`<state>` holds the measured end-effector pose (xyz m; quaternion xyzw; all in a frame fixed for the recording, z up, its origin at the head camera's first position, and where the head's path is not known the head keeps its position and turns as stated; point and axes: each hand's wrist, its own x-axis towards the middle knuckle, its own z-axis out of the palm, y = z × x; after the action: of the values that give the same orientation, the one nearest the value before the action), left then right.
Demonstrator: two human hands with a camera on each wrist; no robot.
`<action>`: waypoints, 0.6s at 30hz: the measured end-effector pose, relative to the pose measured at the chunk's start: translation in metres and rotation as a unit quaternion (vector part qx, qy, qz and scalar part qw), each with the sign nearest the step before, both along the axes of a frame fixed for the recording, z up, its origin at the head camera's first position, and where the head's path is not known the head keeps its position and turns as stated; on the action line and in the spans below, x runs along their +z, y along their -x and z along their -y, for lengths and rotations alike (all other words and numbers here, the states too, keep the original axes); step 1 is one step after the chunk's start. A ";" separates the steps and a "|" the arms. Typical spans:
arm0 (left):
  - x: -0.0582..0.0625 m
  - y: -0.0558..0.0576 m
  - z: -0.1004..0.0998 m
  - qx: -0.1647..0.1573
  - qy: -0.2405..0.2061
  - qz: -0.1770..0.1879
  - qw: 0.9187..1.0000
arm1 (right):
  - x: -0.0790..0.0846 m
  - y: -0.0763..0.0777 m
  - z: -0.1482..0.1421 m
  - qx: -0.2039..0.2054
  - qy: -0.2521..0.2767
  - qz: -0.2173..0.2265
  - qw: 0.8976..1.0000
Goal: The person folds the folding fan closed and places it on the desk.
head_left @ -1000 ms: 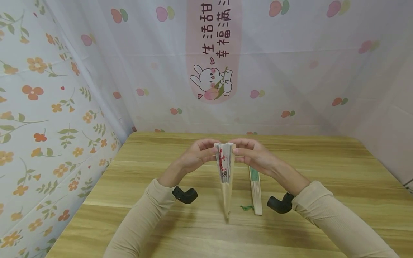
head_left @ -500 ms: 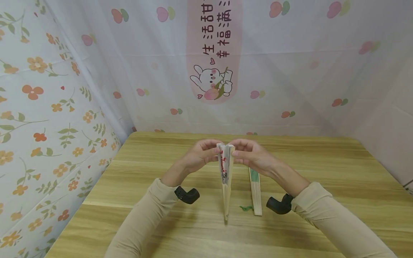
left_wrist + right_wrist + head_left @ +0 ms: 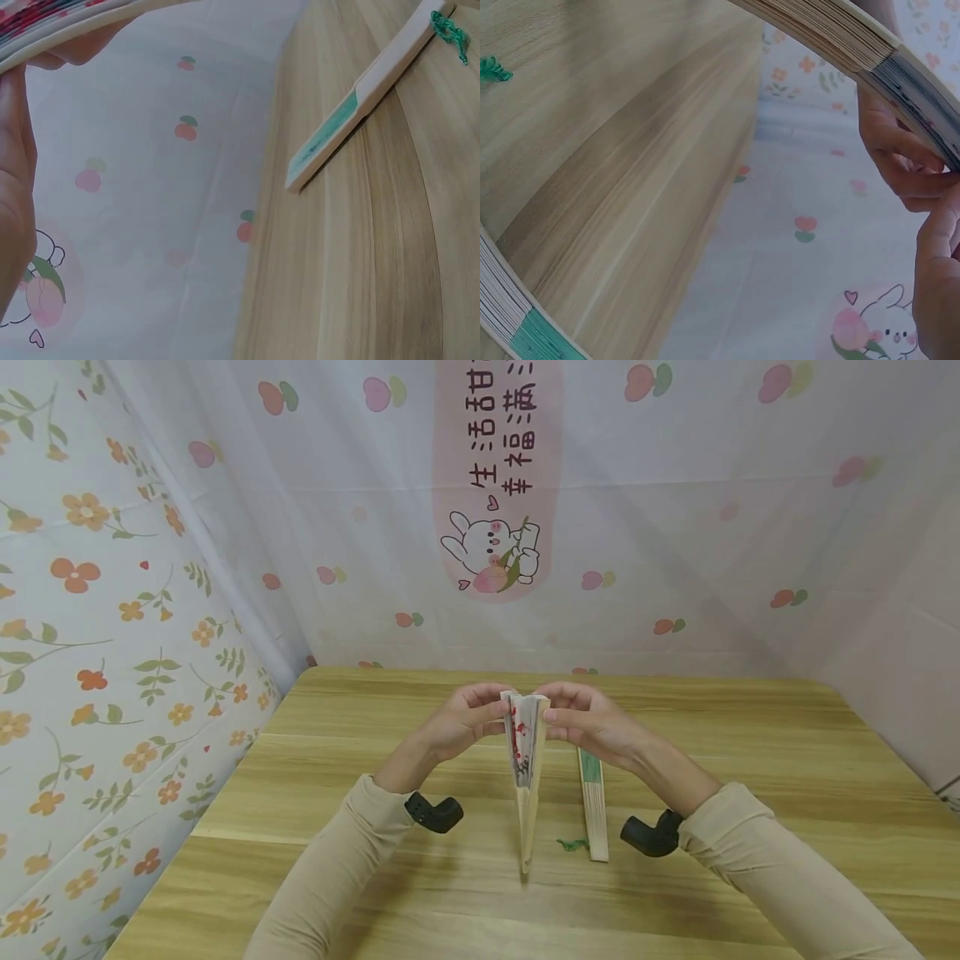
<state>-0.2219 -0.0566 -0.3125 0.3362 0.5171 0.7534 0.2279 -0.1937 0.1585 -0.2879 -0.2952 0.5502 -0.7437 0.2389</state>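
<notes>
Both hands hold a folding fan upright above the table, its pivot end pointing down. It is spread only slightly, so its white pleats with red blossoms show between pale wooden outer ribs. My left hand pinches the upper left edge between thumb and fingers. At the upper right edge, my right hand pinches the other outer rib. A second folding fan, folded up, lies on the table to the right, with a green leaf part and pale ribs. Part of it is hidden behind the right hand in the head view.
A green tassel lies beside the folded fan's lower end. The wood-grain table ends at a back curtain with a rabbit print. A flowered curtain hangs on the left. Each wrist carries a black mount.
The held fan narrows slightly, then spreads a little again, while its lower tip shifts slightly left. Both hands keep their hold; the folded fan stays where it was.
</notes>
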 end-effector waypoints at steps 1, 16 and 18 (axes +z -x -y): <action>0.000 0.000 0.000 0.001 0.000 0.003 1.000 | 0.000 0.000 0.000 -0.002 -0.003 0.001 1.000; 0.005 -0.001 -0.005 0.096 0.048 0.061 0.992 | -0.004 0.003 0.000 -0.077 -0.043 0.029 0.996; 0.003 -0.001 -0.006 0.096 0.044 0.065 0.992 | -0.005 0.003 0.000 -0.082 -0.045 0.033 0.995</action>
<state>-0.2206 -0.0508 -0.3090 0.2249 0.5640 0.7685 0.2020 -0.1971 0.1583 -0.2925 -0.2131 0.5972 -0.7447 0.2083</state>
